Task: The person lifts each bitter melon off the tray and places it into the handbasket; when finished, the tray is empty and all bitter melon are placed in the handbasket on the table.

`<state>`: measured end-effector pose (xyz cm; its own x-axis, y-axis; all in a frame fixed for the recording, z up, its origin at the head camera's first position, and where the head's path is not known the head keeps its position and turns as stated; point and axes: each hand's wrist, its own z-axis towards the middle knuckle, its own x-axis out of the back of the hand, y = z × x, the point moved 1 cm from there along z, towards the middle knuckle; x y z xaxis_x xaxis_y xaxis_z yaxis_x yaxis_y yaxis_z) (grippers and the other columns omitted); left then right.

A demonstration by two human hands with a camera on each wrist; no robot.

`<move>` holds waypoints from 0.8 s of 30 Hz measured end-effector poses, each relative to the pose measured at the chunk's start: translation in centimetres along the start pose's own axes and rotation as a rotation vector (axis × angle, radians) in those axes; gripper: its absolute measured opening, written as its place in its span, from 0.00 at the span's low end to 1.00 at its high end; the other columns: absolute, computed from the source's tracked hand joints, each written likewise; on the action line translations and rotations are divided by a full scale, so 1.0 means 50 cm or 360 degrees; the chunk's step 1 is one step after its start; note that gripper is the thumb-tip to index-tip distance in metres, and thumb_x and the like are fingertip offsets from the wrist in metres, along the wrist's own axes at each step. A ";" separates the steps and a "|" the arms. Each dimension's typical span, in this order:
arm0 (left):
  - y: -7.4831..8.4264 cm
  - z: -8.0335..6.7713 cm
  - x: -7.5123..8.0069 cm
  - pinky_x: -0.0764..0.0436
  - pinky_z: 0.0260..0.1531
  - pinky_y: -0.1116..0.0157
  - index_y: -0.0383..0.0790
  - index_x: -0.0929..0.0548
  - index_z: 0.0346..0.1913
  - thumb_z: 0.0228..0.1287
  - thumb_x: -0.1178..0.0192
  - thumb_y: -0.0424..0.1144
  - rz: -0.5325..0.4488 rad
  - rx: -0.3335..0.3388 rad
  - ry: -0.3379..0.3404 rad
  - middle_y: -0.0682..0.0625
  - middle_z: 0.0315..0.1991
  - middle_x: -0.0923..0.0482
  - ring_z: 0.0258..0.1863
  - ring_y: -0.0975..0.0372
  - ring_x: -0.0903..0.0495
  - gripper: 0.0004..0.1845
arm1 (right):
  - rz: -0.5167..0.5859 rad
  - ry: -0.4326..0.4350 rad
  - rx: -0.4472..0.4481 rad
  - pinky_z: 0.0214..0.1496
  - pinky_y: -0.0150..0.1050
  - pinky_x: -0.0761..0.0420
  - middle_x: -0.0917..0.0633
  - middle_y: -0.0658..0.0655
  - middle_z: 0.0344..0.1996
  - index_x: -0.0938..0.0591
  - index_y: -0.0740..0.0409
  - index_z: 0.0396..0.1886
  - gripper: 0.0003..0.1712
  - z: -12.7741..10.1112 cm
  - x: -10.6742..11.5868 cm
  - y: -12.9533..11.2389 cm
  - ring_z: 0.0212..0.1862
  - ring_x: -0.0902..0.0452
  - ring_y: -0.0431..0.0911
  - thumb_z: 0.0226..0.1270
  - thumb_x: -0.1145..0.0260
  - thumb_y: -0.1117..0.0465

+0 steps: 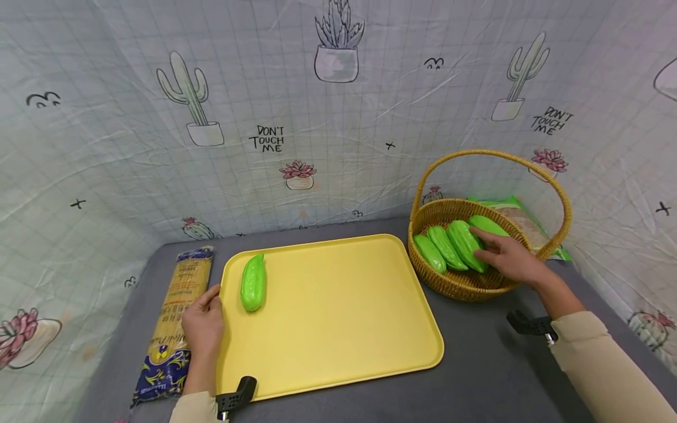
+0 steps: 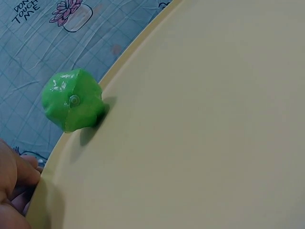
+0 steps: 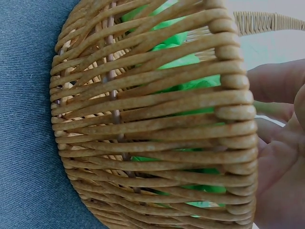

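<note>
A shiny green bitter melon lies lengthwise near the left edge of the yellow tray; the left wrist view shows its rounded end. My left hand is at the tray's left rim, fingertips right at the edge; I cannot tell whether they grip it. Over the wicker basket, my right hand reaches in past the rim. Its fingers and thumb are spread over a bitter melon among several lying side by side. In the right wrist view, basket weave hides much of the melons.
Left of the tray lies a long pack of spaghetti, partly behind my left forearm. The basket's tall handle arches above it. Behind the basket is a green-edged bag. A patterned cloth wall encloses the grey table.
</note>
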<state>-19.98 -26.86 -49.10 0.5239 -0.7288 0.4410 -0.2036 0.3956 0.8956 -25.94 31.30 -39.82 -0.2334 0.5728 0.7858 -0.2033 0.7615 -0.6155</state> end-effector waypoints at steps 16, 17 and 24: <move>-0.003 -0.002 -0.001 0.36 0.30 0.92 0.36 0.20 0.67 0.79 0.51 0.35 0.0001 -0.0035 0.0000 0.33 0.65 0.22 0.60 0.42 0.19 0.20 | 0.0029 0.0098 0.0033 0.61 0.65 0.24 0.41 0.76 0.77 0.46 0.66 0.81 0.37 -0.022 0.002 -0.015 0.72 0.37 0.74 0.83 0.47 0.53; -0.003 -0.002 -0.002 0.35 0.29 0.92 0.36 0.20 0.66 0.79 0.51 0.35 0.0002 -0.0037 0.0002 0.33 0.65 0.22 0.60 0.42 0.19 0.20 | 0.0029 0.0110 0.0041 0.61 0.65 0.24 0.40 0.75 0.77 0.46 0.66 0.81 0.37 -0.025 0.003 -0.018 0.72 0.37 0.74 0.83 0.48 0.53; -0.004 -0.003 -0.002 0.35 0.29 0.92 0.37 0.20 0.67 0.79 0.51 0.36 -0.0004 -0.0029 0.0004 0.33 0.65 0.22 0.60 0.42 0.19 0.20 | 0.0095 0.0169 0.0116 0.65 0.45 0.22 0.41 0.72 0.78 0.45 0.62 0.82 0.36 -0.034 0.003 -0.043 0.73 0.38 0.72 0.83 0.48 0.52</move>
<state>-19.85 -26.76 -49.32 0.5266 -0.7282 0.4387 -0.1870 0.4042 0.8954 -23.90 30.25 -38.28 -0.1461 0.6482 0.7473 -0.2618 0.7032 -0.6611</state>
